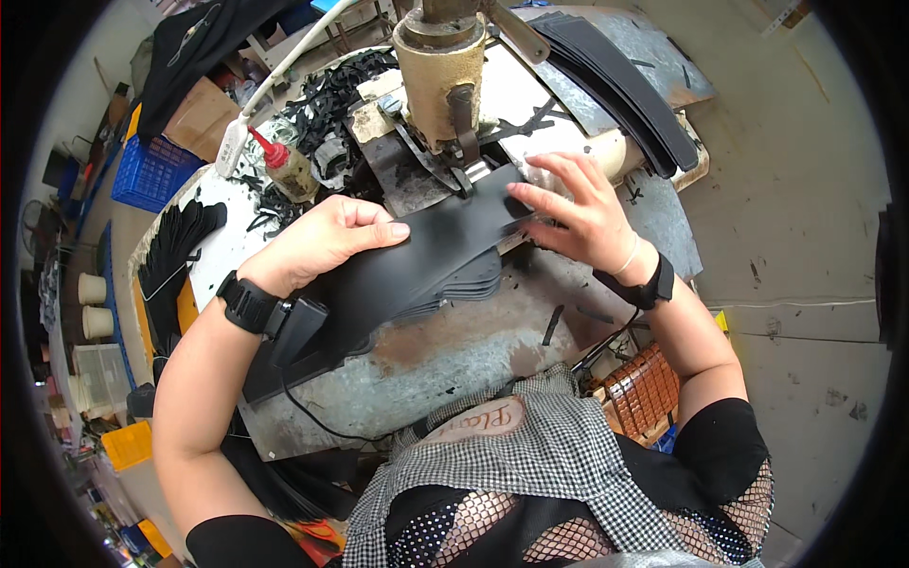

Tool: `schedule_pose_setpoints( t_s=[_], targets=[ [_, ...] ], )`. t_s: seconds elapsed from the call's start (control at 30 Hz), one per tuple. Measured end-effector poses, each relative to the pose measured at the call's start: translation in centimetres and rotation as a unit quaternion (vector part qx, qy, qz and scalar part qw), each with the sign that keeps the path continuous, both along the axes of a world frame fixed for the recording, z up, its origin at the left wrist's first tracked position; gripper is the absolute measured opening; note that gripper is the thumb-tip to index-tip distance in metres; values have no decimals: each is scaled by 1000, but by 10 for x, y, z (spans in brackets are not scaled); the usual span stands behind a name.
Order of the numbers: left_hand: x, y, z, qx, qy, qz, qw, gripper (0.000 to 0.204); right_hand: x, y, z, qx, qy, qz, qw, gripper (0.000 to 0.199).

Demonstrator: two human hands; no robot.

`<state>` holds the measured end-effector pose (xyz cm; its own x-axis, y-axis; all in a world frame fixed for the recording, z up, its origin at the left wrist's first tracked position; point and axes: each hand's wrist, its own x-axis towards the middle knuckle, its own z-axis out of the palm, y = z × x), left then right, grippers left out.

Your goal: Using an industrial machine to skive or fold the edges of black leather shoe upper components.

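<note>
Apron: checked black-and-white apron [559, 450] across the person's front, nearest the camera.
Worktop: grey metal worktop [426, 364], stained brown in places, just beyond the apron.
Stack: dark, wavy-edged pieces [469, 284] on the worktop, partly under the black piece.
Black piece: smooth black piece [417, 256] between the two hands; its long axis slants from near left to far right, and its far right end reaches the machine's foot.
Left hand: left hand [327, 237] on the far-side edge, thumb flat on top, fingers curled in a pinch on the black piece, fingertips hidden; most of the piece's surface lies to the right of it and toward the person.
Right hand: right hand [582, 213] open, fingers spread at the piece's right end; blur hides whether every fingertip touches.
Nearer hand: the right one is closer to the foot, on its right; the left stands farther off, on its left.
Machine: cream machine head [440, 85] upright beyond the piece, with the metal foot [464, 180] at its base.
Beyond: red-capped bottle [292, 175] and black trimmings [346, 90] left of the machine, stacked black strips [615, 90] right.
</note>
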<state>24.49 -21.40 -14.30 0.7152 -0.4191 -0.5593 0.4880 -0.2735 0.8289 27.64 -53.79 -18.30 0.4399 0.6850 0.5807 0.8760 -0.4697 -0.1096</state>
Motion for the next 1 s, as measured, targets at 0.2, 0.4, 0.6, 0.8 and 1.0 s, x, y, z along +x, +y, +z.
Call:
schedule_pose_setpoints(
  t_s=[0.2,0.4,0.6,0.8,1.0],
  targets=[
    [-2,0,3,-65,-7,-34,997,25,38,-58,41,-1,-43,-56,997,33],
    [-9,12,7,-50,-10,-53,997,20,71,-146,75,148,416,-203,874,16],
    [-7,13,5,-20,-14,-22,999,18,69,-126,56,24,26,-323,946,49],
    [5,-4,-4,-57,5,-4,998,14,14,-28,12,-46,59,-42,996,73],
    [2,-1,2,-51,6,-38,998,39,46,-82,49,5,21,-58,998,26]
  ],
)
